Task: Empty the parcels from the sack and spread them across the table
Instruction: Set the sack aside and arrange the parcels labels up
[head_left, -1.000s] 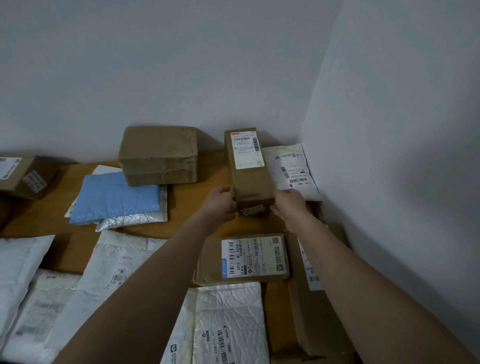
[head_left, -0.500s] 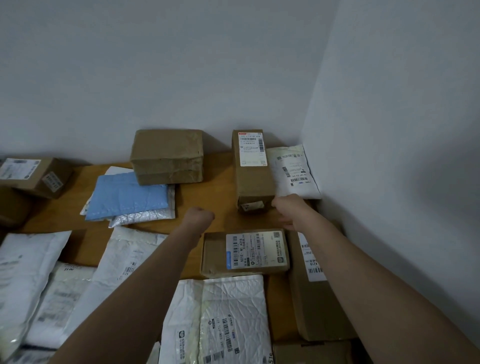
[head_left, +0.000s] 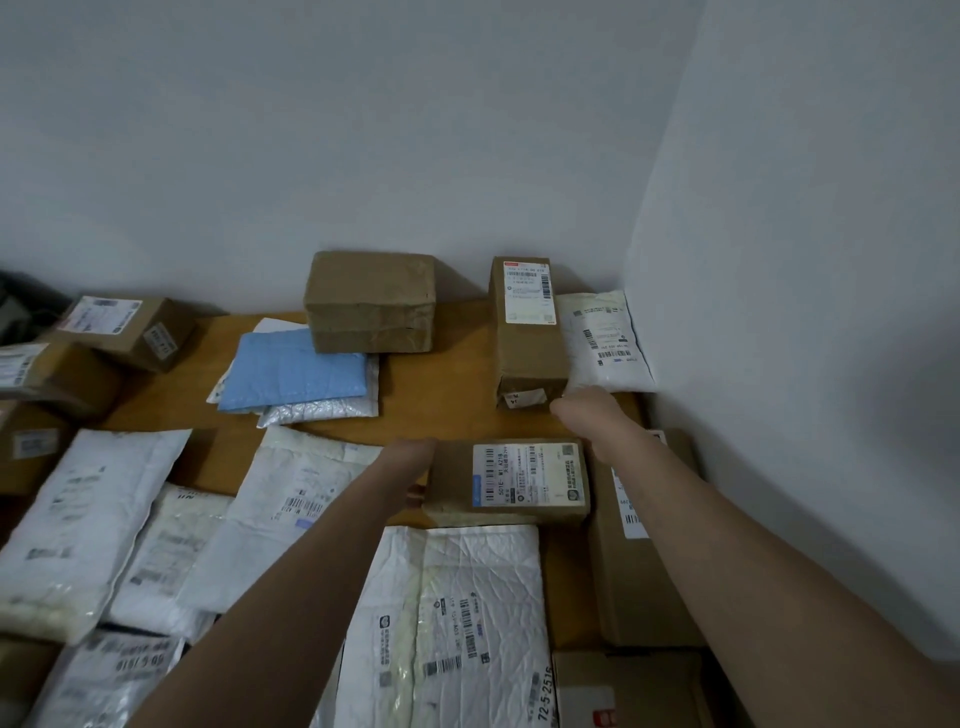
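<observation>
Parcels lie spread over the wooden table (head_left: 447, 415). A tall brown box (head_left: 527, 338) with a white label lies at the back right, free of both hands. In front of it sits a flat brown box (head_left: 509, 483) with a barcode label. My left hand (head_left: 410, 460) is at that box's left end, fingers curled round its edge. My right hand (head_left: 579, 410) hovers between the tall box's near end and the flat box's far right corner, fingers loosely bent and holding nothing. No sack is in view.
A taped brown box (head_left: 370, 301), a blue padded mailer (head_left: 293, 371) and a white mailer (head_left: 602, 340) sit along the back. White bags (head_left: 88, 525) and a crinkled mailer (head_left: 457, 623) fill the front; more boxes (head_left: 124, 330) stand left. Walls close the back and right.
Both hands let go of the tall brown box and drew back toward me. My left hand dropped to the left end of the flat labelled box. The view shifted right.
</observation>
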